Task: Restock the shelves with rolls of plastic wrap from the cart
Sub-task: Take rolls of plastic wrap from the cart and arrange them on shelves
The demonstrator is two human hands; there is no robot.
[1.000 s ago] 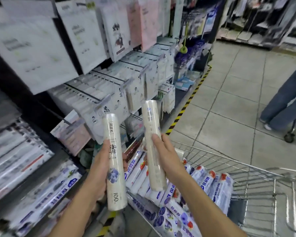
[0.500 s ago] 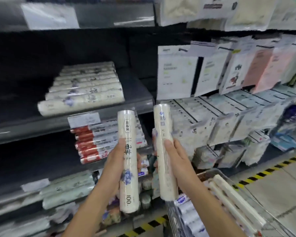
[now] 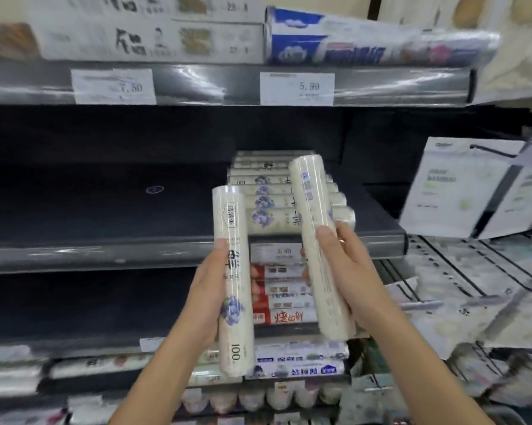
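Your left hand (image 3: 211,289) and right hand (image 3: 347,271) each have fingers clenched around an upright roll of plastic wrap (image 3: 232,280). The shelved stack (image 3: 277,207) lies crosswise just behind; the right roll (image 3: 318,246) is nearer. Rotate each horizontal.

left hand (image 3: 211,297) raised, right hand (image 3: 347,268) raised, gripping

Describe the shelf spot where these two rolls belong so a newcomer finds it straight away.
Find the dark middle shelf under the 5.90 price tag. At its right end lies a stack of cream rolls with blue flower prints. Unlike the red-labelled rolls below, they match the two held rolls.
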